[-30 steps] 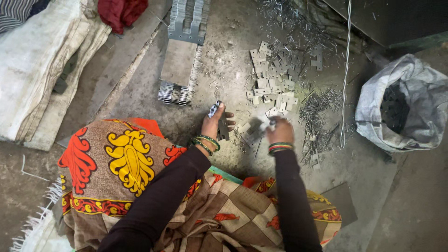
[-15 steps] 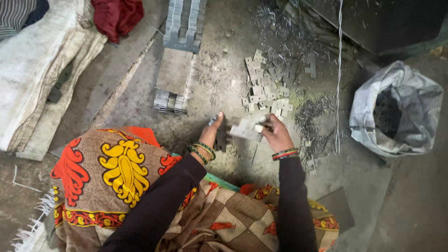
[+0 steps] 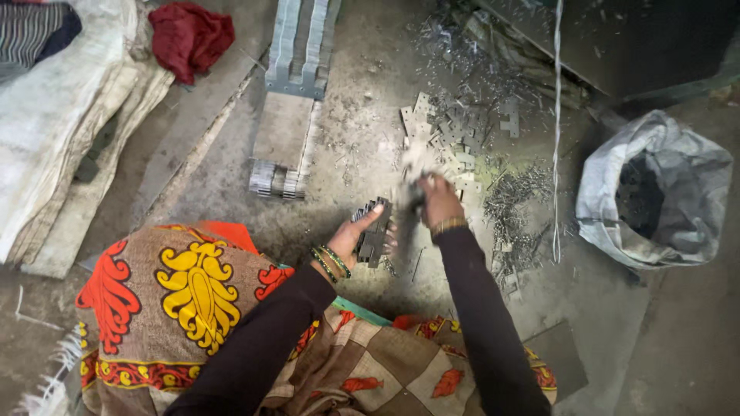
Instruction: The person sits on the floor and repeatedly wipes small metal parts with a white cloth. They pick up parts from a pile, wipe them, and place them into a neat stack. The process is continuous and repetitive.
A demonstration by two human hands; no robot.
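My left hand [image 3: 356, 233] holds a dark stack of flat metal stampings [image 3: 373, 227], palm up, just above the dusty floor. My right hand [image 3: 436, 199] is closed, blurred by motion, at the near edge of a loose pile of grey stamped metal pieces [image 3: 443, 132] on the floor. What it grips is too blurred to tell. Both arms wear dark sleeves and bangles at the wrists.
A long row of stacked stampings [image 3: 297, 46] runs away at the top, with a flat metal plate [image 3: 282, 131] below it. A grey sack [image 3: 655, 192] stands open at right. Metal scrap [image 3: 520, 204] litters the floor. White sacks [image 3: 69, 115] and a red cloth [image 3: 189, 35] lie at left.
My left hand has turned palm up and now shows a stack of stampings. My right hand has moved up from beside the left hand to the loose pile.
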